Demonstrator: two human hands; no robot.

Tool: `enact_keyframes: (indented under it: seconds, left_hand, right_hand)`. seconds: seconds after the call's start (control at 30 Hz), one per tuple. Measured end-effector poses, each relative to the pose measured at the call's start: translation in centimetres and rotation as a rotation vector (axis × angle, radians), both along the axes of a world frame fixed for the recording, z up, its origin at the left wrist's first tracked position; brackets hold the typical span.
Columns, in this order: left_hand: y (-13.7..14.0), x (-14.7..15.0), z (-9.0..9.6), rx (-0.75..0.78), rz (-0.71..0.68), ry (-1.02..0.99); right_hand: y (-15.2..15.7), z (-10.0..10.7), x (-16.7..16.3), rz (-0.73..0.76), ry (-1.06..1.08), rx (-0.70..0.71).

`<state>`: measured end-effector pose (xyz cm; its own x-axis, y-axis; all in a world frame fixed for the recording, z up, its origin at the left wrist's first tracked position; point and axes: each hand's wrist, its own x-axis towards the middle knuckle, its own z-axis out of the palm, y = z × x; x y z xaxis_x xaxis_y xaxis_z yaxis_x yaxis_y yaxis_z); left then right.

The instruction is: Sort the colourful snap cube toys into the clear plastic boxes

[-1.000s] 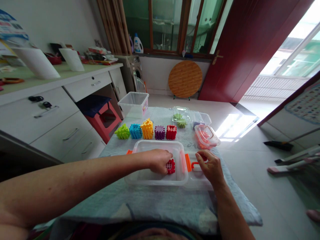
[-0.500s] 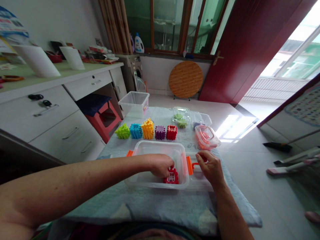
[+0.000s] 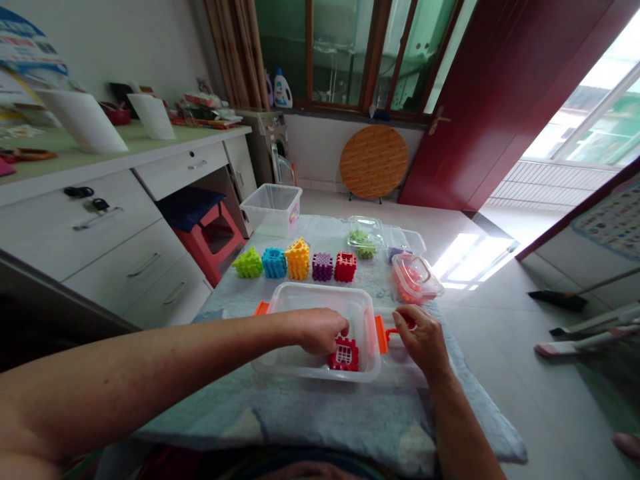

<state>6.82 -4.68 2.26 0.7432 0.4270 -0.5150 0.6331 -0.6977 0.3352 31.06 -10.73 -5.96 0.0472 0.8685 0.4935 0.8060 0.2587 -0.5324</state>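
My left hand point(image 3: 323, 331) reaches into a clear plastic box point(image 3: 295, 293), its fingers closed at the upper left of a red toy block point(image 3: 344, 355) with a white grid on its face. The block is low in the box, and the fingertips are partly hidden. Just right of the box, my right hand point(image 3: 423, 333) is curled above a clear lid point(image 3: 400, 363) with a red handle point(image 3: 393, 333). Some red shows between its thumb and fingers; whether this is only the handle I cannot make out. An orange latch point(image 3: 381, 335) stands out from the box's right side.
Behind the box runs a row of blocks: green point(image 3: 249, 263), blue point(image 3: 275, 263), yellow point(image 3: 298, 259), purple point(image 3: 323, 267) and red point(image 3: 345, 267). A clear bin point(image 3: 270, 207) stands back left. Lidded containers point(image 3: 417, 277) with coloured pieces stand at the right. Cloth point(image 3: 300, 407) covers the table.
The view has shifted slightly, moving everything a little right in the picture. Both hands keep practically the same positions, and the red block is still low in the box.
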Motion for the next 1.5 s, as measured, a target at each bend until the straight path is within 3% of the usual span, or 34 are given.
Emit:
enact_keyframes:
  seconds: [0.2,0.43,0.57,0.67,0.8,0.87,1.1,1.5]
  left_hand:
    - [-0.2,-0.1,-0.2,-0.01,0.019,-0.01]
    - [0.0,-0.5,3.1,0.051,0.025,-0.081]
    - [2.0,-0.9,5.4,0.051,0.081,-0.208]
    - [4.7,-0.5,6.0,0.141,0.129,-0.314]
    - [8.8,1.2,4.5,0.462,0.112,-0.311]
    - [10.4,2.3,3.3,0.542,0.076,-0.222]
    - [12.5,4.8,1.3,0.498,0.088,0.013]
    - [13.4,5.2,0.1,0.447,0.164,0.029]
  right_hand:
    - [0.3,-0.4,0.3,0.012,-0.056,-0.076]
    - [0.5,0.0,1.3,0.023,-0.083,-0.123]
    - [0.8,-0.3,1.2,0.031,-0.121,-0.12]
    - [0.9,-0.7,1.1,0.024,-0.115,-0.105]
    - [0.7,-1.1,1.0,0.014,-0.104,-0.079]
    - [0.6,-1.1,1.0,0.014,-0.102,-0.075]
    - [0.5,-1.3,1.1,0.023,-0.093,-0.086]
    - [0.5,-1.1,1.0,0.014,-0.081,-0.104]
